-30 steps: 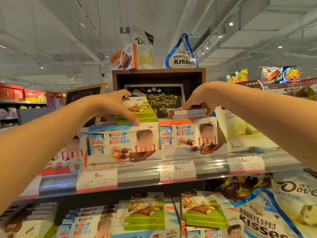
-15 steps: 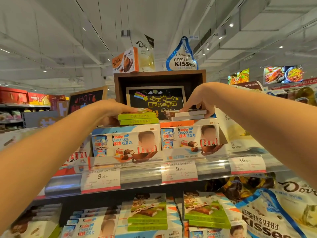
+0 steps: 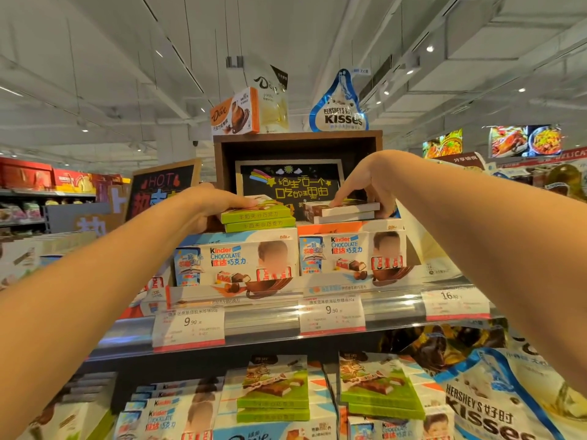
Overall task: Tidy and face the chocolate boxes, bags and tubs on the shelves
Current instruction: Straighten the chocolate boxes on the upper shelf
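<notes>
Top shelf: green boxes (image 3: 259,215) pressed flat under left hand (image 3: 219,203), white boxes (image 3: 341,211) pinched by right hand (image 3: 370,185), both stacked on Kinder cartons (image 3: 241,258); uneven pushing could slide either stack off.

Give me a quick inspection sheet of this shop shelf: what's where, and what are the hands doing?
Surface: top shelf with price tags along its rail.
Job's things: two green boxes and two white boxes, each pair stacked on Kinder boxes.
Clutter: nothing seen.
Grips: left hand flat on the green boxes; right hand pinches the white boxes.
Cables: nothing seen.
Surroundings: Kisses bag on a wooden crate.
</notes>
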The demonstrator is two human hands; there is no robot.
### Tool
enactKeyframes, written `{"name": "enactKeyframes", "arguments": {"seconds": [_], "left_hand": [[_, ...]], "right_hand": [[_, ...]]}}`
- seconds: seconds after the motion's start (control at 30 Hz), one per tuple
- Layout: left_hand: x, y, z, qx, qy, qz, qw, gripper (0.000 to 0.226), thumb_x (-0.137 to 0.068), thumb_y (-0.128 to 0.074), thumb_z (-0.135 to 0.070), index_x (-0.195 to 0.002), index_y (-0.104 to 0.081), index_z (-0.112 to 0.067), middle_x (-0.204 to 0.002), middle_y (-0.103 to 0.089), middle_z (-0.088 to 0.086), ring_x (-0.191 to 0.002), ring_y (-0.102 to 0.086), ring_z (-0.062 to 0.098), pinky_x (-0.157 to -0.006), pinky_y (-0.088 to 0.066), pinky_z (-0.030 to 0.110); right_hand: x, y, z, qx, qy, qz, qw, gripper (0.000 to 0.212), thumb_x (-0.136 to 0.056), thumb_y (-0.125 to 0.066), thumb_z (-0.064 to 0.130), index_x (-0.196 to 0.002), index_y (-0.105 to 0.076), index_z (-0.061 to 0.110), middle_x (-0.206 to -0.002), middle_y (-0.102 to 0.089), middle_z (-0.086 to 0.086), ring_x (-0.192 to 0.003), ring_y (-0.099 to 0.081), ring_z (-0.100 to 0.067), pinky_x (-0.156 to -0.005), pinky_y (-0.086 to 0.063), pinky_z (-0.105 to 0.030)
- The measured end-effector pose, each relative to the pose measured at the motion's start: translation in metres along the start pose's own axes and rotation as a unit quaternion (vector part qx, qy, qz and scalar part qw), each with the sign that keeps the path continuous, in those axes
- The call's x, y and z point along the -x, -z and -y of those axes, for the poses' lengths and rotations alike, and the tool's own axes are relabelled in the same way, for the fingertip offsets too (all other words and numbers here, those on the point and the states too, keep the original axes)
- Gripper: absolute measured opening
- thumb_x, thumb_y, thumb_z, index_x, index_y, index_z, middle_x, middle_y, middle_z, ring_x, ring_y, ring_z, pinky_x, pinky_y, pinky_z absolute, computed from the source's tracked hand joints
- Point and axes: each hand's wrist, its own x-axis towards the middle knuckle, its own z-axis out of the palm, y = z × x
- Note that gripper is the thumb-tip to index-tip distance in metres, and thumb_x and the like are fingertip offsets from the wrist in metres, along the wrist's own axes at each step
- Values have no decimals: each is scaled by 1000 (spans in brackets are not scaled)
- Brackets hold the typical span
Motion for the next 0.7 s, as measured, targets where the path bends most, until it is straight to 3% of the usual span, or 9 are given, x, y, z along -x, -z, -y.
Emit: {"name": "enactKeyframes", "arguments": {"seconds": [0.1, 0.17, 0.3, 0.43, 0.53, 0.63, 0.7], "left_hand": [[0, -1, -1, 6, -2, -4, 1000, 68, -69, -79, -26, -126, -49, -5, -94, -70, 14, -76, -70, 21, -64, -57, 32], [0, -2, -3, 7, -3, -11, 1000, 67, -70, -79, -25, -125, -48, -5, -88, -70, 13, -68, -69, 19, -56, -57, 30], [0, -3, -5, 8, 7, -14, 1000, 47, -72, -78, -22, -109, -55, -5, -71, -71, 11, -61, -69, 19, -65, -58, 33], [1, -5, -7, 3, 24, -5, 1000, 27, -76, -75, -21, -87, -54, -7, -51, -67, 6, -43, -64, 14, -39, -52, 24], [1, -4, -6, 17, 30, 1, 999, 25, -77, -74, -19, -87, -54, -7, -54, -68, 8, -46, -66, 16, -38, -51, 24], [2, -2, -5, 53, 43, 17, 998, 23, -81, -69, -13, -97, -54, -5, -67, -71, 13, -53, -69, 20, -41, -53, 27], [2, 1, -5, 75, 51, 8, 996, 23, -85, -63, -8, -105, -51, -5, -86, -68, 16, -60, -69, 24, -45, -55, 30]], "right_hand": [[0, 0, -3, -33, 4, -7, 999, 105, -56, -87, 26, -143, -29, 14, -135, -38, -21, -96, -43, -43, -70, -50, -48], [2, 1, -6, -54, 7, -4, 998, 106, -56, -87, 22, -144, -28, 14, -144, -32, -19, -112, -42, -43, -76, -49, -47], [7, 2, -8, -72, 13, 5, 997, 114, -43, -85, 18, -143, -30, 13, -143, -34, -18, -122, -38, -40, -90, -48, -44], [8, 4, -11, -74, 5, 16, 997, 107, -47, -85, 20, -140, -34, 11, -139, -39, -15, -121, -39, -35, -99, -42, -41], [9, 6, -13, -81, 4, 23, 996, 100, -54, -85, 22, -141, -35, 16, -142, -40, -11, -127, -39, -33, -104, -39, -42], [10, 8, -16, -125, 3, 45, 991, 87, -45, -84, 13, -125, -50, 11, -122, -58, -12, -111, -55, -30, -93, -49, -39], [10, 8, -18, -155, 9, 58, 986, 70, -51, -82, 11, -115, -54, 8, -112, -64, -13, -102, -62, -29, -86, -53, -39]]}}
